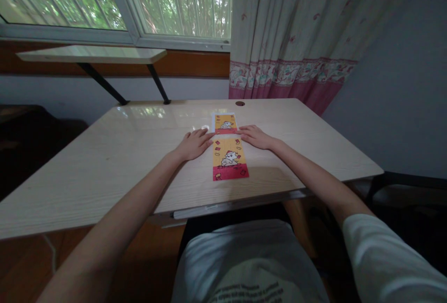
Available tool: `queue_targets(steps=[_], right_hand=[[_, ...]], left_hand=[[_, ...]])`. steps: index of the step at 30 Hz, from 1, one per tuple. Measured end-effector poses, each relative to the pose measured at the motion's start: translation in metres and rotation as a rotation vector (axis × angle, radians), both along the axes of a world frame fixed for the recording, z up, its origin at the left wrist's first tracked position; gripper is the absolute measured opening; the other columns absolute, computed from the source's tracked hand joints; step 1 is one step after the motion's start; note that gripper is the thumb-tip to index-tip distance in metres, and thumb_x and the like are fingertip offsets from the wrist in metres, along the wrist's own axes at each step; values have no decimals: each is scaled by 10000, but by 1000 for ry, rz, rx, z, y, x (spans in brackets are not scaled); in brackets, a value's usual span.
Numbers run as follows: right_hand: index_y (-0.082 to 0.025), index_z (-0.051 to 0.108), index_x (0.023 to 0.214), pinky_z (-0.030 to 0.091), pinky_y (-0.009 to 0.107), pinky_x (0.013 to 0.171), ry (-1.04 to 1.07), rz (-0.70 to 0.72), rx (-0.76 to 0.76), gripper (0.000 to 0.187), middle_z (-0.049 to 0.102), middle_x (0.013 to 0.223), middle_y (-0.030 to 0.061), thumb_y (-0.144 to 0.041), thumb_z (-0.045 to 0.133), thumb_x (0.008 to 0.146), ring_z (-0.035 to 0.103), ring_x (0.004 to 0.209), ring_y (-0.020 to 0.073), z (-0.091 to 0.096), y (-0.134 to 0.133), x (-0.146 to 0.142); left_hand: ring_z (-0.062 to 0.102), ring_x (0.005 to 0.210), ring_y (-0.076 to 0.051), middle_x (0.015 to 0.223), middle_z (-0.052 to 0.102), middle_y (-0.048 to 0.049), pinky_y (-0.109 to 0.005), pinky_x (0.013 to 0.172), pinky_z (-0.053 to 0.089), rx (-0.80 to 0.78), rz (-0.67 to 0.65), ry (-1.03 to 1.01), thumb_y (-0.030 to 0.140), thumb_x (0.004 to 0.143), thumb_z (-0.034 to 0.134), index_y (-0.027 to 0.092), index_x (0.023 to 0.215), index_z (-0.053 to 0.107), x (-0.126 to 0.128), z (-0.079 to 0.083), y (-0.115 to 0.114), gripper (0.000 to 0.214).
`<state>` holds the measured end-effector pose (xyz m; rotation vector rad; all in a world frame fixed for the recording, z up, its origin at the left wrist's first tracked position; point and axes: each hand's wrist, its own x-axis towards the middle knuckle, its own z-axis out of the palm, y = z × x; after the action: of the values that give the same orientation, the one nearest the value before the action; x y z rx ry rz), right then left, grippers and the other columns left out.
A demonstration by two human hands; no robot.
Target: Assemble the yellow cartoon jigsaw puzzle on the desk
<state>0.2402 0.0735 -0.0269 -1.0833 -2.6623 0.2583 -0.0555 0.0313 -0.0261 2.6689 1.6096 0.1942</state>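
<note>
Two yellow-and-red printed paper pieces with a cartoon animal lie flat on the table. The nearer paper shows whole between my forearms. Beyond it lies the farther paper, which has a pale border at its left and top. My left hand rests palm down on the tabletop, its fingers stretched out and the index fingertip at the farther paper's lower left corner. On the other side, my right hand lies flat with extended fingers, its fingertips at that paper's lower right corner. Neither hand grips anything.
The pale wooden table carries a raised shelf on black legs at its back left. A round cable hole sits near the back edge. Behind are a window and a patterned curtain.
</note>
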Motion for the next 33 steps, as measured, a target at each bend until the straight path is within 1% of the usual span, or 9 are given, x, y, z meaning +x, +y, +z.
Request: queue_targets(steps=[4, 11, 13, 17, 21, 25, 28, 30, 33], right_hand=[[-229, 485, 1273, 273, 417, 1013, 26, 7, 16, 497, 476, 1291, 87, -476, 229, 925, 388, 1205, 218, -2, -1, 2], [-232, 492, 1262, 286, 424, 1012, 43, 29, 28, 473, 486, 1278, 83, -459, 252, 924, 397, 1202, 216, -6, 1, 3], [-217, 487, 1265, 290, 424, 1012, 60, 48, 24, 477, 491, 1274, 87, -456, 256, 923, 403, 1197, 216, -5, 1, 5], [-197, 454, 1283, 299, 425, 1016, 90, 79, -5, 489, 497, 1271, 87, -463, 263, 920, 416, 1185, 212, -2, -2, 9], [-162, 469, 1266, 304, 413, 1027, 83, 58, -17, 507, 497, 1267, 106, -469, 273, 914, 418, 1191, 208, -1, -3, 12], [-197, 473, 1263, 292, 430, 1039, 66, 36, -25, 465, 483, 1289, 85, -447, 295, 914, 396, 1219, 204, -2, -3, 13], [-192, 457, 1278, 292, 440, 1039, 42, 32, -41, 472, 466, 1304, 97, -447, 313, 908, 388, 1228, 215, 1, -5, 14], [-177, 438, 1294, 292, 448, 1038, 15, 37, -49, 497, 440, 1325, 112, -459, 339, 897, 379, 1235, 231, 3, -9, 15], [-163, 407, 1317, 286, 448, 1041, -15, 49, -66, 538, 385, 1364, 130, -478, 368, 882, 346, 1259, 247, 9, -22, 15]], left_hand=[[329, 1260, -270, 1388, 368, -84, -485, 992, 264, 28, -11, 5, 515, 911, 149, 322, 1352, 339, 0, -1, -1, 517], [352, 1241, -271, 1369, 392, -60, -470, 989, 278, 39, -13, 8, 509, 912, 158, 337, 1316, 394, 1, 0, 0, 498], [361, 1235, -271, 1366, 397, -68, -469, 993, 279, 47, -20, 6, 505, 913, 165, 317, 1328, 375, 0, 0, 0, 502], [350, 1250, -262, 1390, 367, -113, -438, 1002, 297, 44, -56, -22, 516, 904, 201, 213, 1376, 284, -5, 1, -2, 567], [354, 1251, -245, 1377, 382, -132, -391, 1022, 293, 41, -103, -14, 497, 903, 216, 149, 1346, 324, -12, 1, -5, 573], [352, 1254, -257, 1381, 376, -132, -405, 1017, 302, 24, -90, 23, 469, 896, 246, 153, 1334, 342, -14, 0, -5, 549], [369, 1242, -261, 1365, 394, -143, -391, 1014, 311, 3, -104, 10, 455, 884, 273, 131, 1315, 368, -13, 7, -7, 548], [406, 1213, -245, 1329, 431, -146, -351, 1007, 327, -48, -144, -3, 447, 871, 309, 115, 1304, 383, -13, 16, -12, 551], [461, 1159, -215, 1297, 461, -133, -316, 983, 359, -142, -200, -29, 448, 857, 359, 123, 1296, 388, -11, 33, -30, 547]])
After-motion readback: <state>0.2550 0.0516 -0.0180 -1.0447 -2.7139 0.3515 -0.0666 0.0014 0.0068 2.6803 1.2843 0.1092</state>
